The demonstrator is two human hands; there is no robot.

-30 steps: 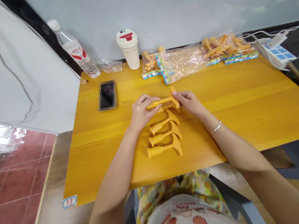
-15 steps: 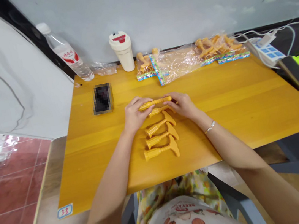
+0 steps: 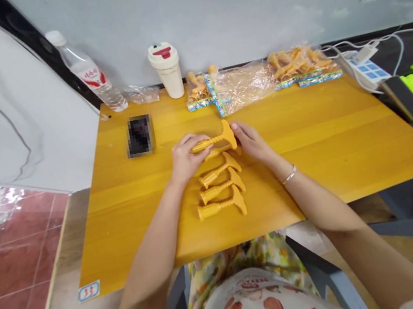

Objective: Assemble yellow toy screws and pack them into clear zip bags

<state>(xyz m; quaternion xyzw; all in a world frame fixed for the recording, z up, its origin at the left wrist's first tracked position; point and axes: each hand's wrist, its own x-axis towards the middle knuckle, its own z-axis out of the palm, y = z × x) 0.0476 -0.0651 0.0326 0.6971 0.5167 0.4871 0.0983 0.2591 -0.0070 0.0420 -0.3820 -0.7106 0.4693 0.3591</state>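
Note:
My left hand (image 3: 190, 156) is closed around the handle of a yellow toy hammer (image 3: 226, 135), held just above the table. The hammer's curved head points right, its broad side showing. My right hand (image 3: 251, 139) is beside that head with fingertips close to its right edge; whether they touch it is hard to make out. Another toy hammer (image 3: 222, 150) lies partly hidden under the held one. Nearer to me, three more lie in a column, heads to the right: an upper hammer (image 3: 219, 171), a middle hammer (image 3: 220, 189) and a lowest hammer (image 3: 221, 206).
Clear plastic bags (image 3: 246, 86) and bagged yellow hammers (image 3: 298, 66) line the table's back edge. A white cup (image 3: 169, 70), a water bottle (image 3: 91, 79) and a blurred dark phone-like object (image 3: 139, 136) stand or lie left. A power strip (image 3: 367, 67) with cables sits right.
The held hammer has turned, so its head now shows broadside instead of edge-on. My right hand has loosened from the head and shifted slightly right. My left hand keeps its grip.

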